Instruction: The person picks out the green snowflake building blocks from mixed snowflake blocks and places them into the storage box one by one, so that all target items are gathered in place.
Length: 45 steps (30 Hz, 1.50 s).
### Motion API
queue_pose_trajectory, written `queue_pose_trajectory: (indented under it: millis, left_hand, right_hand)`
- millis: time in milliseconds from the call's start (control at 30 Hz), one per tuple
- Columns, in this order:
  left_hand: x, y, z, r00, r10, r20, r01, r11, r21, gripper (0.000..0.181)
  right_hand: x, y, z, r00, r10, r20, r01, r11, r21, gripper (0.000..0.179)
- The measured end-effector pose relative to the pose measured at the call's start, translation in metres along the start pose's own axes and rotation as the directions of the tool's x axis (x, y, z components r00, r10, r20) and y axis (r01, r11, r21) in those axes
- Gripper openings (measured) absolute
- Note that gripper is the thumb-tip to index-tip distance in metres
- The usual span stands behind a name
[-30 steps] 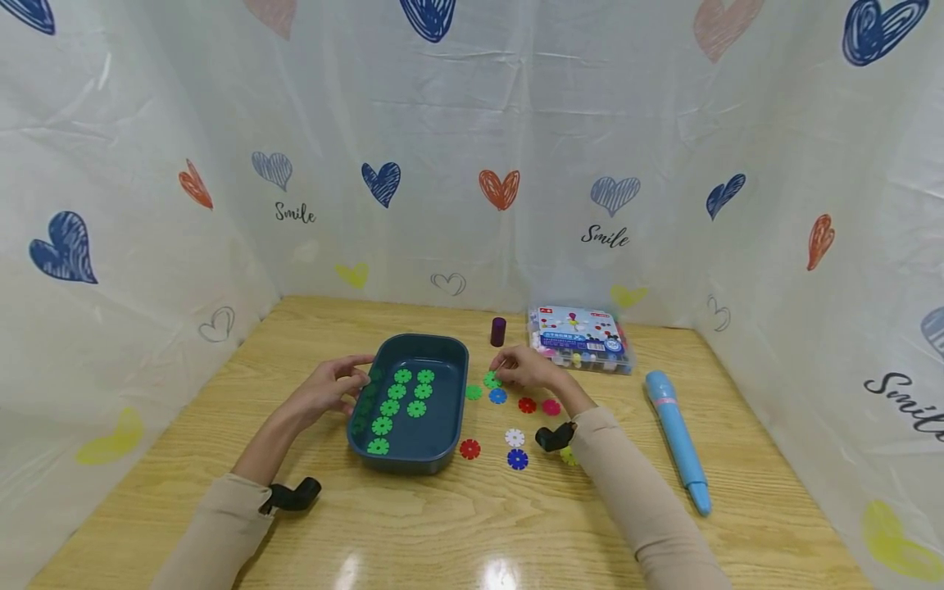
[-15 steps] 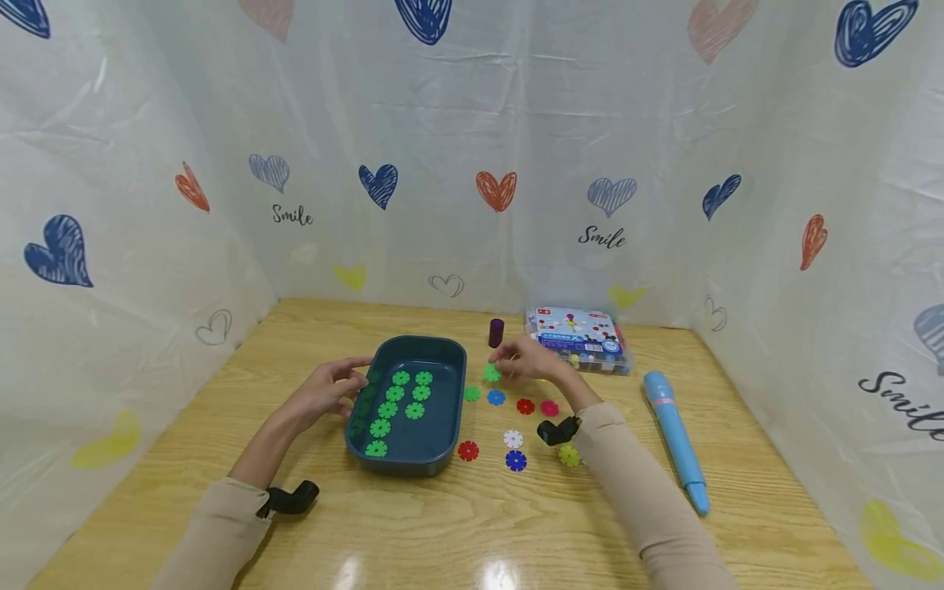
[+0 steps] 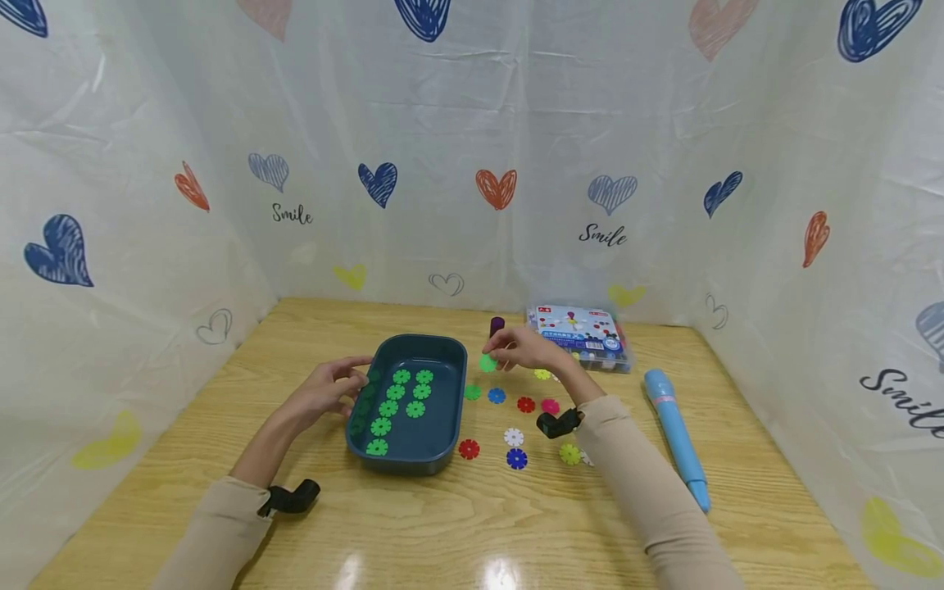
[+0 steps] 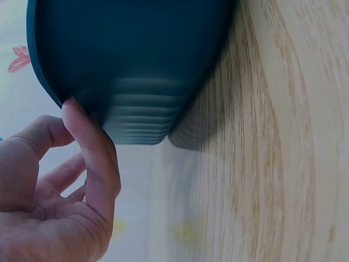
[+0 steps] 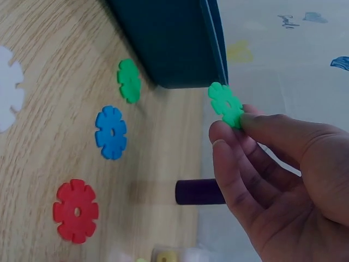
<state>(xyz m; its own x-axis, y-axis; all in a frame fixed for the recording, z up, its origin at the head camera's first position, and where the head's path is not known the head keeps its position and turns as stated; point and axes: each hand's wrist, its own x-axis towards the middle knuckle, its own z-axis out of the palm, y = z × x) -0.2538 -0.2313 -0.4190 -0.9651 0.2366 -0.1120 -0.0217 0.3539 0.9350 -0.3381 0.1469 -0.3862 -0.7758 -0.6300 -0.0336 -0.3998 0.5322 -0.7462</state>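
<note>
In the head view, my right hand pinches a green plastic snowflake disc between thumb and fingertips, raised above the table beside the tray's right rim. My left hand holds the left rim of a dark blue-green tray, its fingertips right at the edge in the left wrist view. Inside the tray, several green snowflake discs lie in two columns, the left one longer. Right of the tray, another green disc lies on the table with a blue disc close by.
Red, white, dark blue, pink and yellow discs are scattered right of the tray. A purple cylinder stands behind my right hand, near a clear parts box. A light blue toy microphone lies at right.
My right hand has lifted the green disc off the table and carried it slightly left, toward the tray. A yellow disc behind the hand is uncovered. My left hand stays at the rim.
</note>
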Motion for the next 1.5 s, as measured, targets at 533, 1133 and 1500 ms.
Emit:
queue_pose_trajectory:
  millis: [533, 1133, 1500]
  left_hand:
    - [-0.004, -0.001, 0.000, 1.000, 0.010, 0.014, -0.010, 1.000, -0.005, 0.052]
    - [-0.002, 0.001, -0.001, 1.000, 0.011, 0.011, -0.011, 1.000, -0.002, 0.052]
    - [-0.001, 0.002, -0.002, 1.000, 0.023, 0.016, -0.023, 1.000, -0.002, 0.053]
  right_hand:
    - [0.004, -0.025, 0.002, 0.999, -0.042, 0.029, 0.043, 0.999, -0.032, 0.021]
    - [0.015, -0.050, 0.016, 0.992, -0.065, 0.106, 0.072, 0.995, -0.065, 0.019]
    - [0.028, -0.063, 0.032, 0.986, -0.094, 0.141, 0.107, 0.990, -0.094, 0.018]
